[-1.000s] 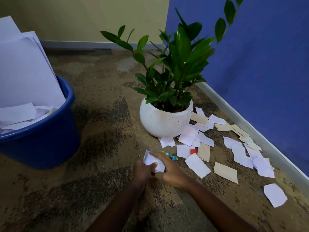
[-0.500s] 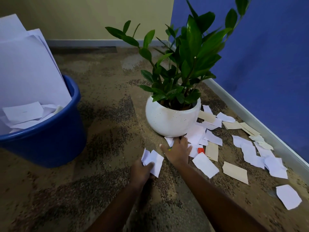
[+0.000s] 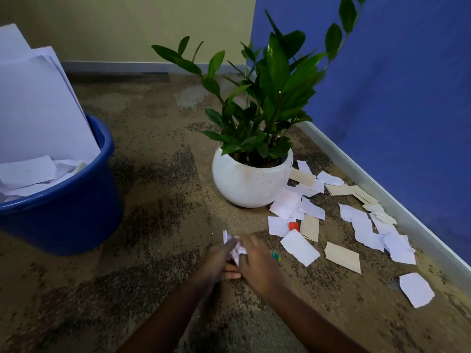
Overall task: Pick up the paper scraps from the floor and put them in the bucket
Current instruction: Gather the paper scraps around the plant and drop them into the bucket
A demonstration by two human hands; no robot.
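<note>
Both hands meet low over the carpet at the frame's centre. My left hand [image 3: 216,258] and my right hand [image 3: 257,263] together clasp a small bunch of white paper scraps [image 3: 235,249], blurred by motion. Several white and tan paper scraps [image 3: 299,247] lie scattered on the floor to the right, between the plant pot and the wall. The blue bucket [image 3: 63,212] stands at the left, holding large white sheets and torn pieces, well apart from my hands.
A white round pot with a leafy green plant [image 3: 251,182] stands just beyond my hands. A small orange object [image 3: 293,226] and a teal one [image 3: 275,256] lie among the scraps. A blue wall with a pale skirting board [image 3: 382,189] bounds the right side.
My right hand came back from the base of the pot with a white scrap and joined my left hand. The scrap by the pot's front is gone from the floor.
</note>
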